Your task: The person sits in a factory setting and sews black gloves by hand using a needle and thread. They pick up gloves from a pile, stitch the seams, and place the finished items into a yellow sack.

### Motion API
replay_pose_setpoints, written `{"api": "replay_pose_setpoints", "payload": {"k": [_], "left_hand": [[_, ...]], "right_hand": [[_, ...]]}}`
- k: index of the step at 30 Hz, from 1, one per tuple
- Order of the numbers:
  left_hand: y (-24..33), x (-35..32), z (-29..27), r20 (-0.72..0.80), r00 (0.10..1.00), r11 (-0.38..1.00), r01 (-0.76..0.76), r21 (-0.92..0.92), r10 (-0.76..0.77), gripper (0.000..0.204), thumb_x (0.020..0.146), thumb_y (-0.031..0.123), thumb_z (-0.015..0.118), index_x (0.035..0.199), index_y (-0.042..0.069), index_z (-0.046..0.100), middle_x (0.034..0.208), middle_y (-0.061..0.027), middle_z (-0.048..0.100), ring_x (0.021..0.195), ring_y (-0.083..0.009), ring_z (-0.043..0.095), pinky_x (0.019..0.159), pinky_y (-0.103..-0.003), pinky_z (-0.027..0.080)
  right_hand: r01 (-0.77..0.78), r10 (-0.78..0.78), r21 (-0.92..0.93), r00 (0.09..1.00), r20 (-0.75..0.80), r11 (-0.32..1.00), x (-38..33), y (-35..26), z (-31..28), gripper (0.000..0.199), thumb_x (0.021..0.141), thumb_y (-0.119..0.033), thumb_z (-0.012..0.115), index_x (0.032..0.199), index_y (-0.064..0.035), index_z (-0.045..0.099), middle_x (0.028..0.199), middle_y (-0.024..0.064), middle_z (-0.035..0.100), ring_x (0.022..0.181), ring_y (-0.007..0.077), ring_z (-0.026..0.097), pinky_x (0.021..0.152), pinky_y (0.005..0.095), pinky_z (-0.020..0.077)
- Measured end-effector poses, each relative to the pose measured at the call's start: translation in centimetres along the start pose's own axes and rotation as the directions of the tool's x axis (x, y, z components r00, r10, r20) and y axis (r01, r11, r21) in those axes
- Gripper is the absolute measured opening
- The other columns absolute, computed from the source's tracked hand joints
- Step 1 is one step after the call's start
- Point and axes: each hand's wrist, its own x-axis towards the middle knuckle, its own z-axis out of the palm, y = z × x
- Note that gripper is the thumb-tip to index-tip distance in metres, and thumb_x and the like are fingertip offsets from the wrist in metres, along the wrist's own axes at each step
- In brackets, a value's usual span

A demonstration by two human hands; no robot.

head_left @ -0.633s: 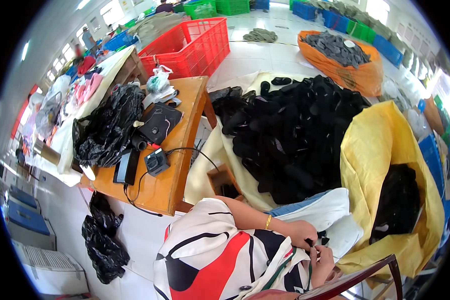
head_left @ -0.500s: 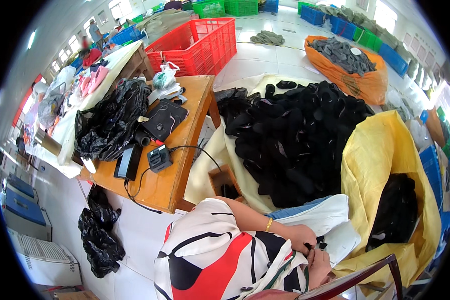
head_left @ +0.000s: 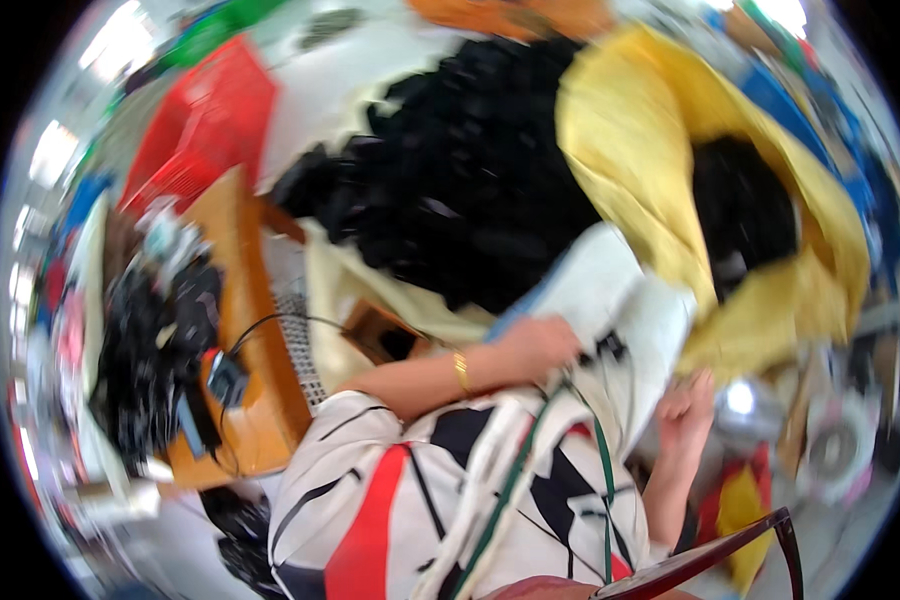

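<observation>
My left hand [head_left: 540, 346] is over my lap, its fingers curled and blurred. Small black scraps [head_left: 610, 347] lie by its fingertips on a white cloth [head_left: 625, 300] spread over my legs; whether the hand grips one is hidden. Raised to the right of the cloth, my right hand [head_left: 687, 405] is apart from the left, its fingers bent inward; anything inside them is too small to make out. Beyond the cloth spreads a large heap of black fabric pieces [head_left: 470, 170]. A yellow sack [head_left: 625, 120] stands at the right with more black pieces [head_left: 740, 210] inside.
At left stands a wooden table [head_left: 260, 400] with black plastic bags [head_left: 130, 350] and a small corded device [head_left: 228, 380]. A red crate [head_left: 210, 125] sits behind it. A small open box [head_left: 375, 330] is near my left forearm. At right is a fan-like round object [head_left: 838, 445].
The view has swung to the right and down. My hands, together over the lap before, are now apart, the right one out to the side. Black scraps now show on the white cloth.
</observation>
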Motion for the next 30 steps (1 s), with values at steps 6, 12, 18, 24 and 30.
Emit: {"api": "replay_pose_setpoints", "payload": {"k": [6, 12, 18, 24, 30], "left_hand": [[-1.9, 1.9, -1.1, -0.260, 0.965, 1.000, -0.006, 0.023, 0.012, 0.009, 0.078, 0.010, 0.071, 0.087, 0.010, 0.069, 0.080, -0.0046, 0.065, 0.077, -0.0244, 0.063, 0.061, -0.034, 0.053], [-2.1, 3.5, 0.5, -0.212, 0.968, 0.985, 0.104, -0.139, -0.133, 0.009, 0.079, 0.011, 0.072, 0.086, 0.007, 0.069, 0.077, -0.0073, 0.064, 0.072, -0.0244, 0.062, 0.061, -0.034, 0.050], [0.2, 4.1, 2.5, -0.034, 0.954, 0.722, 0.202, -0.661, -0.298, 0.010, 0.082, 0.010, 0.072, 0.087, 0.002, 0.069, 0.076, -0.0094, 0.063, 0.068, -0.0197, 0.060, 0.061, -0.031, 0.046], [3.4, 6.6, 2.2, 0.225, 0.963, 0.445, 0.269, -0.854, -0.149, 0.011, 0.086, 0.011, 0.071, 0.092, 0.002, 0.068, 0.082, -0.0042, 0.064, 0.071, -0.0110, 0.057, 0.063, -0.026, 0.045], [0.9, 8.2, 2.2, 0.382, 0.920, 0.334, 0.389, -0.859, -0.090, 0.018, 0.092, 0.016, 0.067, 0.105, 0.003, 0.067, 0.088, 0.0024, 0.064, 0.079, -0.0038, 0.054, 0.070, -0.021, 0.046]], "right_hand": [[0.650, -0.550, 0.197, 0.739, -0.389, 0.734, -5.2, -15.9, -14.8, 0.030, 0.098, -0.008, 0.053, 0.074, -0.0092, 0.036, 0.061, -0.0047, 0.020, 0.052, 0.0096, 0.026, 0.099, 0.0373, 0.0487], [0.774, -0.762, -0.379, 0.197, -0.617, 0.507, -9.2, -16.1, -20.2, 0.037, 0.093, -0.003, 0.052, 0.061, -0.0111, 0.034, 0.062, -0.0008, 0.036, 0.055, 0.0126, 0.041, 0.105, 0.0525, 0.0465], [0.351, -0.475, -0.394, 0.834, -0.281, 0.850, -2.9, -1.3, -10.8, 0.014, 0.093, -0.008, 0.063, 0.106, -0.0061, 0.058, 0.091, 0.0035, 0.059, 0.080, 0.0164, 0.062, 0.087, 0.0367, 0.0528], [0.071, 0.018, -0.638, 0.991, 0.133, 0.767, -0.3, 5.1, -1.8, 0.016, 0.093, -0.005, 0.065, 0.108, -0.0015, 0.061, 0.095, -0.0004, 0.061, 0.084, 0.0070, 0.058, 0.079, 0.0225, 0.0477], [0.043, -0.024, -0.681, 0.999, 0.037, 0.731, 2.2, 3.4, -3.6, 0.009, 0.092, 0.001, 0.063, 0.100, -0.0014, 0.063, 0.088, -0.0005, 0.064, 0.079, 0.0058, 0.059, 0.075, 0.0222, 0.0484]]}}
